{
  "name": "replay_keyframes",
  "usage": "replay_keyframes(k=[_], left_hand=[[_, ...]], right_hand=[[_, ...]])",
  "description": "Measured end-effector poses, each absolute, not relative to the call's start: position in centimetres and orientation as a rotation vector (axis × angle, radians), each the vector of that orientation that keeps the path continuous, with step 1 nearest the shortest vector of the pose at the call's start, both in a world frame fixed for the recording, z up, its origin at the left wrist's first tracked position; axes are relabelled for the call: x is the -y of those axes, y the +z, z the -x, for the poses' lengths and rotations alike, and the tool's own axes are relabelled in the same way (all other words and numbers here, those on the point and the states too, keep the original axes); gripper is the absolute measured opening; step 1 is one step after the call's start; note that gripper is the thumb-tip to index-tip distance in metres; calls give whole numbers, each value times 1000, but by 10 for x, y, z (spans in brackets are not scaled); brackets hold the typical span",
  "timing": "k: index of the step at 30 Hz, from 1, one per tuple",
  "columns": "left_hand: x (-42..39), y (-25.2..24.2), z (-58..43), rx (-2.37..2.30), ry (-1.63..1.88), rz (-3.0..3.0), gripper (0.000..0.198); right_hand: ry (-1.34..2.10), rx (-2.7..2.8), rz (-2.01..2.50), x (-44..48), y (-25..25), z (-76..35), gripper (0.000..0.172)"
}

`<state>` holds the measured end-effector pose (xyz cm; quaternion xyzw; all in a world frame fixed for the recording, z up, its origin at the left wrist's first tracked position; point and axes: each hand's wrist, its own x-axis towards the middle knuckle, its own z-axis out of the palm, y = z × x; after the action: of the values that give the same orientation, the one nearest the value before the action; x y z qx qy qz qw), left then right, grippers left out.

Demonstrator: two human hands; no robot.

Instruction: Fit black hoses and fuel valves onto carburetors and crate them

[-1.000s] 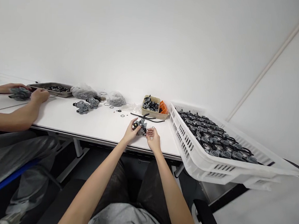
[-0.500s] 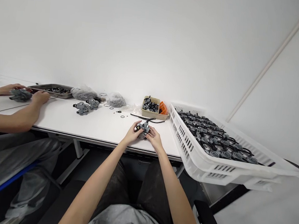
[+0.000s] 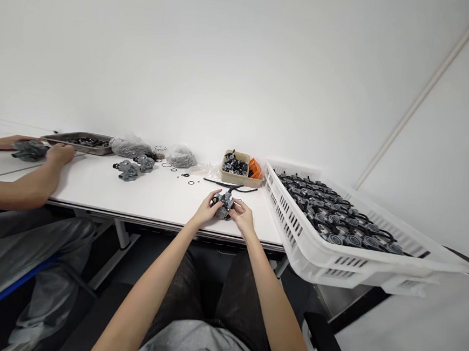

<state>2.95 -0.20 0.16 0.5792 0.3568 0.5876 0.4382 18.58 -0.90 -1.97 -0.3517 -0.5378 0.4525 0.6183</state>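
Note:
A grey metal carburetor (image 3: 225,200) with a black hose on top is held between my two hands just over the front part of the white table (image 3: 163,199). My left hand (image 3: 207,208) grips its left side, fingers curled round it. On the opposite side, my right hand (image 3: 241,216) has its thumb and fingers closed on the body. Black tubes (image 3: 233,186) lie right behind it. Small black rings (image 3: 191,183) are scattered to the left, and further left sit more carburetors (image 3: 128,169).
To the right stands a large white crate (image 3: 295,234) packed with carburetors. A beige bin (image 3: 234,178) of black-and-grey parts and an orange basket (image 3: 255,169) are by the wall. Plastic bags (image 3: 129,145) and a metal tray (image 3: 78,140) stand leftward. A co-worker's hands (image 3: 59,153) hold another carburetor.
The view has shifted very slightly. My hands keep hold of the carburetor in nearly the same place, with only small finger movement. The co-worker's hands have barely moved.

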Motion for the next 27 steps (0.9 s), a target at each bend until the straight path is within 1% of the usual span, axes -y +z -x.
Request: replay_keyframes(k=[4,9,14,20,24,27], left_hand=[[2,3,-29,-863,1449,-1330,50],[0,4,-26,-810,1420,-1083,50],[3,8,-20,-735,1405,-867,54],[16,21,-17,-565,1346,-782,59],[22,25,-18,-511,1272,-780,57],[23,24,-18,-498,1213,-787,55]], right_hand=[[1028,1238,795,11,-17,-186,54],[1006,1279,747,17,-10,-189,58],[1020,1242,790,23,-5,-190,52],[993,1269,823,25,-4,-189,42],[951,1284,821,27,-5,-187,43],[891,1298,803,26,5,-185,43]])
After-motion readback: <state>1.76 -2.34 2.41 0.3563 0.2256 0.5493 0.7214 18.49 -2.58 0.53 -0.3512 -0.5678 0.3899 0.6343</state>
